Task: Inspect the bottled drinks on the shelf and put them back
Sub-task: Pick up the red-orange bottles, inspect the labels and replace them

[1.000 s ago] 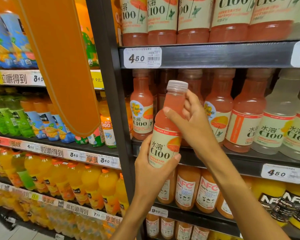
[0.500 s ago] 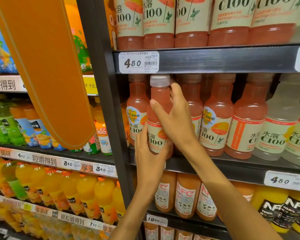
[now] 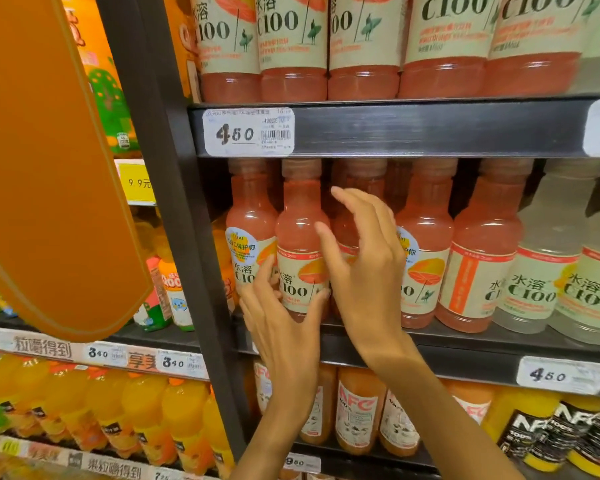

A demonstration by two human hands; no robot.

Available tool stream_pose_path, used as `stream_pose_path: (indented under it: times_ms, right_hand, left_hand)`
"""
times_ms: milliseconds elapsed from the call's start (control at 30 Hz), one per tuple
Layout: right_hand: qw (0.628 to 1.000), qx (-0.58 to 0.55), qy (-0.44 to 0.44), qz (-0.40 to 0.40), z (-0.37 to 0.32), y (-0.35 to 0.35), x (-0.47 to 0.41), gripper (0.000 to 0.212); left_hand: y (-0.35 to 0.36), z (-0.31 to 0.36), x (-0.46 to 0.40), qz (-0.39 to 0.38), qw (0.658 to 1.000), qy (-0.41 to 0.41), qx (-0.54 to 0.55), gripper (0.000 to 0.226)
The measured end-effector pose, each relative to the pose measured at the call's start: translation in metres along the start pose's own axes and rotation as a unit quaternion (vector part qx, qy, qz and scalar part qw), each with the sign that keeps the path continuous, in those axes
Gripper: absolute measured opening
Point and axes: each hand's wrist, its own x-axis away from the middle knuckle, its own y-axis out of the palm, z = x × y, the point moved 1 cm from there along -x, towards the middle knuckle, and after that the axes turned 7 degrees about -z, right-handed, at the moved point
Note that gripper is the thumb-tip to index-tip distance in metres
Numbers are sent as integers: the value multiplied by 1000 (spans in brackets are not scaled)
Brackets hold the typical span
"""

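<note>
Pink C100 bottle (image 3: 300,244) stands upright on the middle shelf (image 3: 430,344), second from the left upright post (image 3: 174,237), in the front row, touching or nearly touching the neighbouring pink bottle (image 3: 248,233) on its left.

Left hand (image 3: 284,327): fingers spread, fingertips on the label at the lower left side, thumb against the lower right edge of the label. Light steadying contact, not a full wrap.

Right hand (image 3: 364,271): fingers spread and relaxed, in front of the next bottle over; thumb lies near or on the C100 bottle's right shoulder, can't tell if it touches. Holds nothing.

Handling judgement: full PET bottle, so moderately heavy, with a rigid enough wall while sealed. The smooth plastic above the label looks slippery; the label band gives better friction. Best hold is round the labelled body, or at the narrower waist just above it. The neck clears the upper shelf edge (image 3: 413,131) only narrowly, so tilt it out rather than lifting straight. The row is tightly packed: nudging it risks knocking neighbours.

Clear C100 bottles (image 3: 555,265) sit at the right end of the same shelf.
</note>
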Motion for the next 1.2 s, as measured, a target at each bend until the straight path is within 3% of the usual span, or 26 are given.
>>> stream_pose_path:
  times_ms: [167, 233, 333, 433, 567, 667, 733, 867, 967, 1033, 1133, 1200]
  right_hand:
    - [997, 48, 19, 64, 8, -21, -17, 23]
    - [997, 47, 55, 25, 8, -20, -26, 18]
    - [991, 54, 104, -67, 10, -16, -33, 37]
    - [986, 68, 124, -92, 11, -16, -38, 45]
    - [990, -2, 137, -27, 12, -27, -42, 46]
    - [989, -81, 121, -36, 7, -36, -37, 24]
    - [980, -153, 122, -47, 1, -42, -32, 15]
    - [953, -259, 138, -79, -6, -58, -27, 26]
    - [924, -304, 203, -110, -2, -65, -22, 40]
    - [916, -318, 219, -113, 2, -69, -19, 46]
    - [904, -334, 225, -140, 7, -74, -17, 47]
    - [875, -378, 253, -166, 15, -78, -16, 40]
  left_hand:
    - [10, -4, 0, 16, 1000, 9, -20, 71]
    - [13, -4, 0, 21, 999, 12, -23, 71]
    - [15, -1, 1, 12, 999, 3, -33, 71]
    - [14, 2, -1, -7, 999, -4, -40, 72]
    - [7, 4, 3, -22, 1000, -16, -6, 78]
    - [1, 6, 15, -21, 997, 0, 73, 71]
    - [-1, 9, 26, -58, 990, 5, 126, 63]
    - [-9, 17, 36, -183, 970, 3, 159, 61]
    - [-17, 19, 32, -301, 926, -50, 224, 69]
    - [-21, 22, 32, -359, 897, -84, 245, 59]
    - [-24, 31, 42, -371, 875, -129, 282, 58]
    - [-25, 36, 52, -378, 854, -166, 318, 69]
